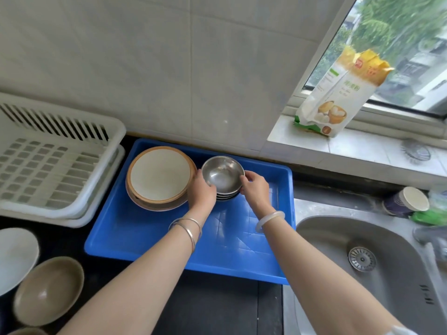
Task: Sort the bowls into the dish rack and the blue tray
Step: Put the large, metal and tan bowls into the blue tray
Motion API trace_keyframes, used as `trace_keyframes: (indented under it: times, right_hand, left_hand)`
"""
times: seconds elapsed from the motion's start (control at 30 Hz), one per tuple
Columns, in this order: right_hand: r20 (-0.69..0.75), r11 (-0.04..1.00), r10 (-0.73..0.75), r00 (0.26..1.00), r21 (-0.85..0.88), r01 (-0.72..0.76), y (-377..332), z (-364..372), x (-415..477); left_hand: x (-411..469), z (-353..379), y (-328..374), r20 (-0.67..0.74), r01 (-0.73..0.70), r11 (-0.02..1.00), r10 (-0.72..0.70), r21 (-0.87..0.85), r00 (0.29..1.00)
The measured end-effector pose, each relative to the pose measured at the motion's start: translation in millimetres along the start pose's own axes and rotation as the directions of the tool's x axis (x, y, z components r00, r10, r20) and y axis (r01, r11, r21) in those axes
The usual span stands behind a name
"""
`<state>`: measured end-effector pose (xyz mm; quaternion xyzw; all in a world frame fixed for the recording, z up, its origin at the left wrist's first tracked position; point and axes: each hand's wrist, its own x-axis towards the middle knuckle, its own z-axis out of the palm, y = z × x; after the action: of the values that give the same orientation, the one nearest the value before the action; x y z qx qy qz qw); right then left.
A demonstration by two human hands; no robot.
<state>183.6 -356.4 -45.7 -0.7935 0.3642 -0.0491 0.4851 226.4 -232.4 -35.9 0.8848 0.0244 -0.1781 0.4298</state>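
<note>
Hands grip round, shiny steel bowls (222,176) inside smooth blue tray (169,240).

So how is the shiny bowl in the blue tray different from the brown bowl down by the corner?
The steel bowl is silvery metal; the brown bowl looks like glazed ceramic. The steel bowl tops a stack inside the blue tray; the brown bowl sits on the dark counter. The left hand and right hand grip the steel bowl; nobody touches the brown bowl. Both are round, upright and empty.
</note>
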Motion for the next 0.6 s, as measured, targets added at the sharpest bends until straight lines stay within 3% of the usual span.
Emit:
trace_keyframes:
  times: [0.13, 0.33, 0.6]
  right_hand:
    - [0.022, 0.997, -0.019, 1.0, -0.071, 0.02, 5, 3, -3]
    - [0.017, 0.999, -0.007, 1.0, -0.038, 0.007, 9, 3, -15]
    - [0.069, 0.996, -0.035, 0.997, -0.081, 0.041, 10, -11, -35]
  left_hand:
    - [-5, 2, -5, -0.011, -0.021, 0.999, 0.021, -0.032, 1.0]
    - [-19, 6, -13, -0.03, -0.072, 0.995, 0.07, -0.062, 0.997]
    - [-34, -6, -23, 0.036, -0.088, 0.986, 0.094, -0.141, 0.995]
